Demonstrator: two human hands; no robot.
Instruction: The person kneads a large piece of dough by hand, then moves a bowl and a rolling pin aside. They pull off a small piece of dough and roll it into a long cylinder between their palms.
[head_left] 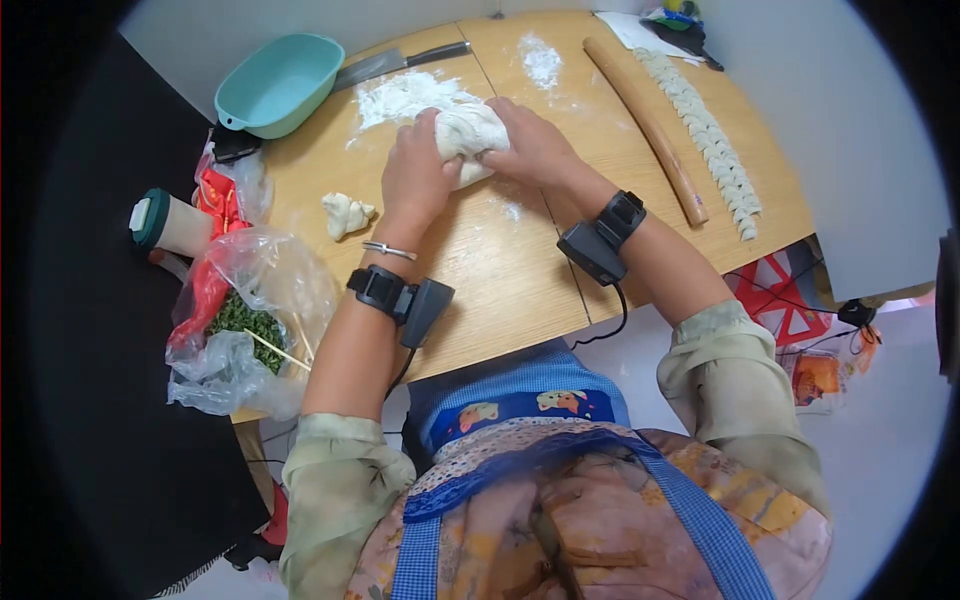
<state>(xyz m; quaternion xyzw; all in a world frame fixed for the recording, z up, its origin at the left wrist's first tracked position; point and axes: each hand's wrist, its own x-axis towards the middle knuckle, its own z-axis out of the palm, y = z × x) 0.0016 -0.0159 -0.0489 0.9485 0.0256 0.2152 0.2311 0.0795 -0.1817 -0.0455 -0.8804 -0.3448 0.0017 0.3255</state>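
Both my hands grip a large lump of white dough [470, 132] on the wooden table. From the left side, my left hand [418, 165] is wrapped against it, thumb pressed into its near face. My right hand [530, 148] holds the opposite side, its thumb also on the near face. Just beyond the dough lies a patch of white flour [405, 97]. A smaller torn piece of dough [347, 215] rests on the table left of my left wrist.
A teal basin [280, 85] and a cleaver [400, 64] lie at the back left. To the right are a rolling pin [650, 135] and a row of dumplings [705, 145]. Plastic bags with chopped greens [245, 325] and a lidded cup [175, 222] stand at the left edge.
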